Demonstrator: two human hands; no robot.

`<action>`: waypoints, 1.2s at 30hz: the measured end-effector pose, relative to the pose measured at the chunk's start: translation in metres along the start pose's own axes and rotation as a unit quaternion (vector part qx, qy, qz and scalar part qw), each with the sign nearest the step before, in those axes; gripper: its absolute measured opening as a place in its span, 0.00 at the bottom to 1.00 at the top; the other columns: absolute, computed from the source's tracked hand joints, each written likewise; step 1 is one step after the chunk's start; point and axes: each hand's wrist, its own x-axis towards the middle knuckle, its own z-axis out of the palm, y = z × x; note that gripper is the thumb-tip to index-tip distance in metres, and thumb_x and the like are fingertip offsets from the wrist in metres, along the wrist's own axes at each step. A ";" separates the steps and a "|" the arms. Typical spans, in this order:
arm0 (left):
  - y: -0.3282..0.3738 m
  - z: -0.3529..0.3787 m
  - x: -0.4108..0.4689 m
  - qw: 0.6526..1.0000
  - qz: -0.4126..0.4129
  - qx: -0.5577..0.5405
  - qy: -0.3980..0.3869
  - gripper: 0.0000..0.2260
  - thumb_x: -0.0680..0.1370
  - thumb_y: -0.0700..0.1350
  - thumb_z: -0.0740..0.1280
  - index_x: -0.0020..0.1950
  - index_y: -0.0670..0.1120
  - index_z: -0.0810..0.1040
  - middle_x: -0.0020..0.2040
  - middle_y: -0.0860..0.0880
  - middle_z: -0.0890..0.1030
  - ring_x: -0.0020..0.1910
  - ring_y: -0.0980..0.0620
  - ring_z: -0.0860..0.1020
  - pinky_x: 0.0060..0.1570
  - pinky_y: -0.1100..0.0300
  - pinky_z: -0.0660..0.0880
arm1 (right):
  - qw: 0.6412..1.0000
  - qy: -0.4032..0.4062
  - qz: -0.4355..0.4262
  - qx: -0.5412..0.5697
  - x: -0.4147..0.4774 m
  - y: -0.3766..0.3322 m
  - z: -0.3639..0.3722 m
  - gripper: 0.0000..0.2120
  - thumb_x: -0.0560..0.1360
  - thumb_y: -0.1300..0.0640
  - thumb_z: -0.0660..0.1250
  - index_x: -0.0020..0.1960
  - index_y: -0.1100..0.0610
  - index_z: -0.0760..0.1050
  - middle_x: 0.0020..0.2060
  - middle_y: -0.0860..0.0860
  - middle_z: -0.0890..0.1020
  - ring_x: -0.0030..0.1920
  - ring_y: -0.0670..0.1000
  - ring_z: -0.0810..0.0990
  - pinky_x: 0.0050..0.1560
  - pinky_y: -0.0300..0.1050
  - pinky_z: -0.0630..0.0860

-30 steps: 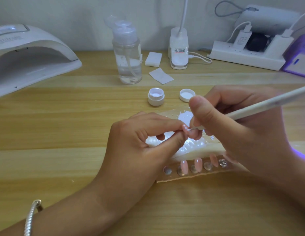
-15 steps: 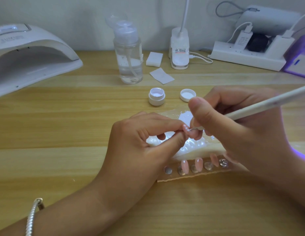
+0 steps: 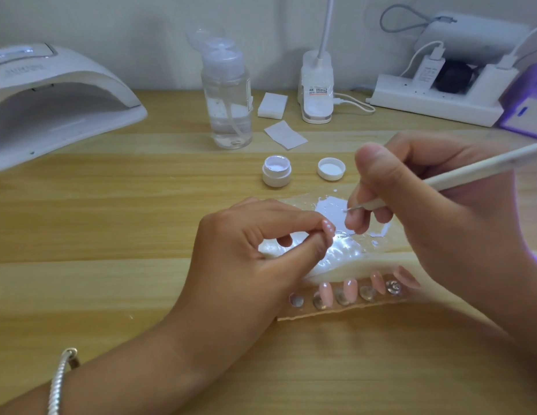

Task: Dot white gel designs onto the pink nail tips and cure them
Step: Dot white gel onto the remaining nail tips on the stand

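A pink nail tip [image 3: 418,228], dotted white, is pinched between the thumb and curled forefinger of the left hand [image 3: 246,256], above a gel-smeared sheet [image 3: 330,205]. A dotting pen [image 3: 471,169] is gripped by the right hand [image 3: 441,220], with its point near the nail tip but apart from it. The lettering on the curing lamp [image 3: 51,94] cannot be read.

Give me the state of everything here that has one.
left hand, pinching a nail tip that bears white dots
right hand, gripping the dotting tool, point off the tip
gel pot, open
lid, off, beside the pot, inside up
pump bottle, cap flipped open, partly full
strip, pink tips stuck on
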 end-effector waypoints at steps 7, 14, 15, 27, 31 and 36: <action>0.003 0.000 -0.002 0.997 -0.037 -0.061 0.017 0.07 0.72 0.40 0.77 0.37 0.52 0.86 0.35 0.60 0.84 0.33 0.62 0.77 0.29 0.76 0.68 | 0.998 0.049 -0.025 -0.026 0.006 0.007 -0.007 0.16 0.80 0.58 0.65 0.33 0.56 0.74 0.25 0.49 0.78 0.25 0.49 0.78 0.31 0.33 0.72; 0.021 -0.017 -0.003 0.998 -0.041 -0.036 0.034 0.07 0.71 0.39 0.78 0.38 0.52 0.86 0.34 0.60 0.84 0.30 0.66 0.78 0.31 0.68 0.71 | 0.989 0.120 0.017 -0.084 0.003 0.023 -0.024 0.18 0.80 0.56 0.66 0.32 0.53 0.74 0.23 0.45 0.76 0.24 0.47 0.74 0.30 0.36 0.72; 0.024 -0.020 -0.003 0.998 -0.043 -0.029 0.024 0.07 0.71 0.40 0.78 0.38 0.52 0.86 0.33 0.60 0.84 0.30 0.66 0.78 0.32 0.68 0.71 | 0.989 0.119 0.019 -0.091 0.003 0.024 -0.025 0.18 0.80 0.55 0.66 0.31 0.52 0.74 0.23 0.46 0.76 0.24 0.47 0.74 0.31 0.36 0.71; 0.014 -0.027 -0.040 0.996 -0.066 0.045 -0.045 0.02 0.67 0.47 0.76 0.39 0.52 0.87 0.45 0.60 0.85 0.49 0.59 0.82 0.50 0.66 0.76 | 0.982 0.076 0.031 -0.173 -0.004 0.027 -0.022 0.19 0.78 0.54 0.69 0.31 0.61 0.72 0.25 0.58 0.72 0.28 0.58 0.69 0.31 0.53 0.68; 0.013 -0.022 -0.036 0.993 -0.055 0.085 -0.053 0.02 0.68 0.50 0.76 0.39 0.56 0.86 0.47 0.62 0.83 0.53 0.56 0.80 0.54 0.64 0.72 | 0.981 0.075 0.025 -0.175 -0.005 0.028 -0.022 0.19 0.78 0.55 0.69 0.32 0.62 0.73 0.27 0.58 0.72 0.27 0.47 0.67 0.30 0.47 0.66; 0.008 -0.020 -0.037 0.992 -0.059 0.091 -0.056 0.02 0.67 0.51 0.76 0.38 0.58 0.86 0.46 0.61 0.82 0.53 0.57 0.79 0.53 0.68 0.70 | 0.981 0.065 0.018 -0.181 -0.005 0.030 -0.023 0.19 0.79 0.56 0.69 0.32 0.63 0.73 0.27 0.57 0.73 0.26 0.47 0.67 0.29 0.41 0.66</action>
